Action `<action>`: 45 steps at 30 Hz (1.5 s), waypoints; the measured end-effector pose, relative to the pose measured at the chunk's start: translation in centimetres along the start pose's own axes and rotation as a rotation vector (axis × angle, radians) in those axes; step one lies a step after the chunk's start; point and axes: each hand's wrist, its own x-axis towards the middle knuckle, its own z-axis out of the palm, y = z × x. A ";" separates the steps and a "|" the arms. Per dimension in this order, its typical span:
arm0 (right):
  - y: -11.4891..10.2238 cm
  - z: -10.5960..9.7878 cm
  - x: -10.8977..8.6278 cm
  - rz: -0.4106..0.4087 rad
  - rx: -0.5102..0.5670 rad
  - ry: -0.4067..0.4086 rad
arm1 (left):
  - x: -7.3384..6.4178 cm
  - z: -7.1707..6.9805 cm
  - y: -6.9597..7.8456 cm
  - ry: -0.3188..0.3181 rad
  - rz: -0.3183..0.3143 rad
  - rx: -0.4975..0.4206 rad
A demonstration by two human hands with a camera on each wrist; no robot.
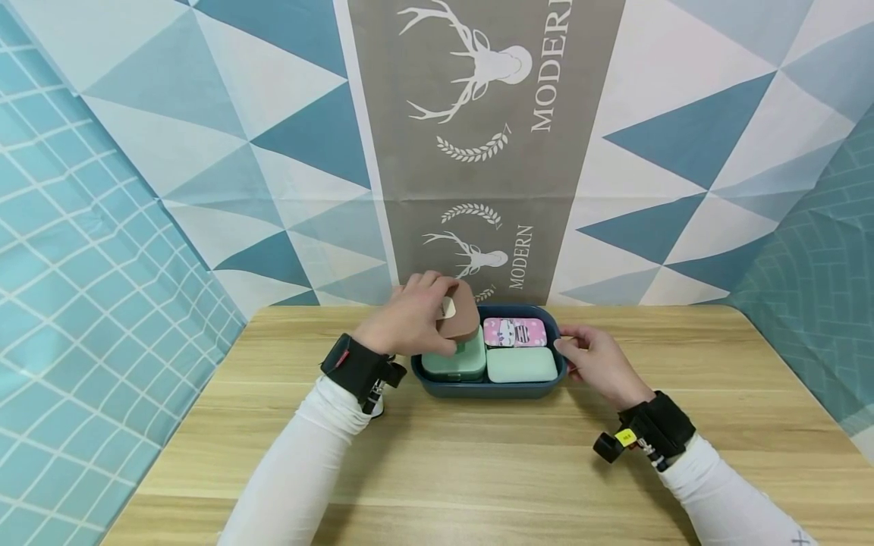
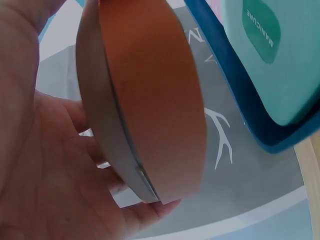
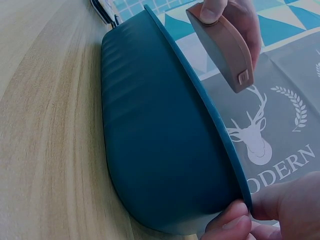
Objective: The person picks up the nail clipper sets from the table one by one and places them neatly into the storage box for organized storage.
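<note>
My left hand [image 1: 410, 317] grips a brown hinged case [image 1: 463, 312] with a pale label, held tilted above the left end of a dark blue basin [image 1: 492, 390]. In the left wrist view the case [image 2: 155, 100] is closed, with a small clasp at one end. Below it inside the basin sits a green case [image 1: 454, 365], marked MANICURE in the left wrist view. A pink patterned tin [image 1: 532, 332] and a pale mint case [image 1: 522, 365] lie at the basin's right side. My right hand [image 1: 604, 368] pinches the basin's right rim between thumb and fingers.
The basin stands on a wooden table [image 1: 478, 470], near its back edge. Behind rises a printed cloth [image 1: 471, 174] with deer heads and triangles. A small white-and-dark object [image 1: 375, 409] is partly hidden beneath the left wrist.
</note>
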 end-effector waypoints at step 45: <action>0.1 -0.1 0.1 -0.009 0.022 -0.007 | 3.4 2.9 3.8 -0.064 0.089 0.009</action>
